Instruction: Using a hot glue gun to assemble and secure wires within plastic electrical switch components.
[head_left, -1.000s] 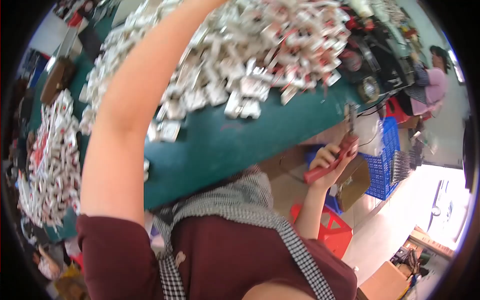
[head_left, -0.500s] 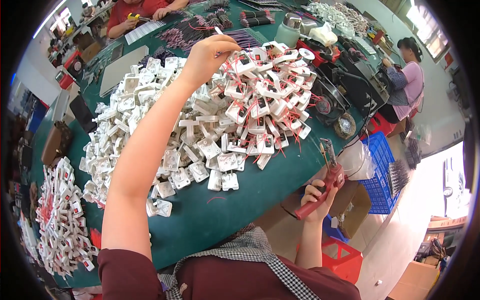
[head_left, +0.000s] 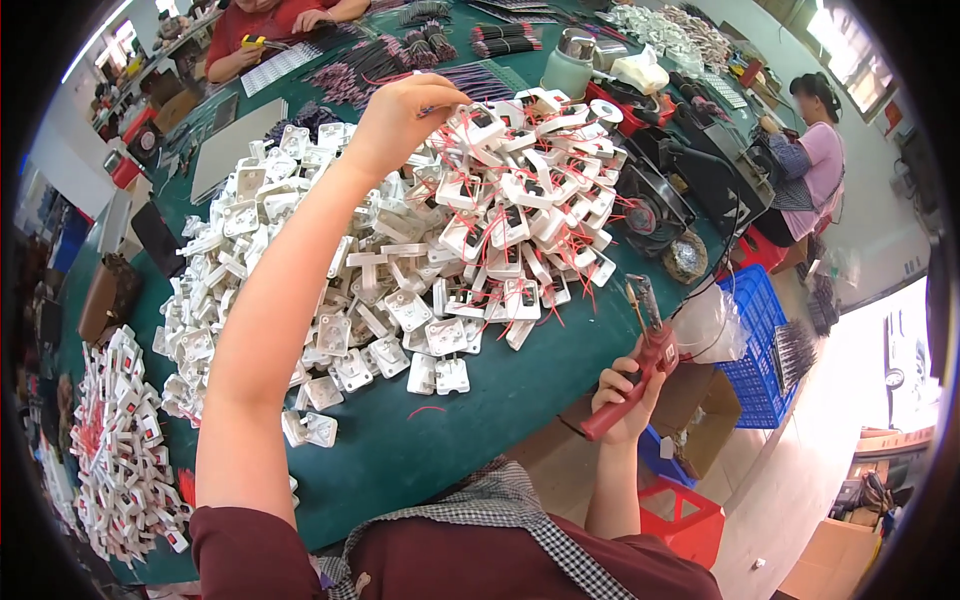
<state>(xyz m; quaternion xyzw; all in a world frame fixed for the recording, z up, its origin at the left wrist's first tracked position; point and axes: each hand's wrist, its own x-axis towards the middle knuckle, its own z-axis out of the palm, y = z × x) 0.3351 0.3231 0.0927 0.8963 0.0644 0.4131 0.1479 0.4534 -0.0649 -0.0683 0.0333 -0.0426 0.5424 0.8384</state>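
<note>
R hand (head_left: 622,392) grips red-handled pliers (head_left: 640,362), long axis upright, tip up.

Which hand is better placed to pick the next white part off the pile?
Left. The left hand is stretched over the pile of white parts, fingers pinched just above it. The right hand is off the table edge, gripping red-handled pliers.
</note>
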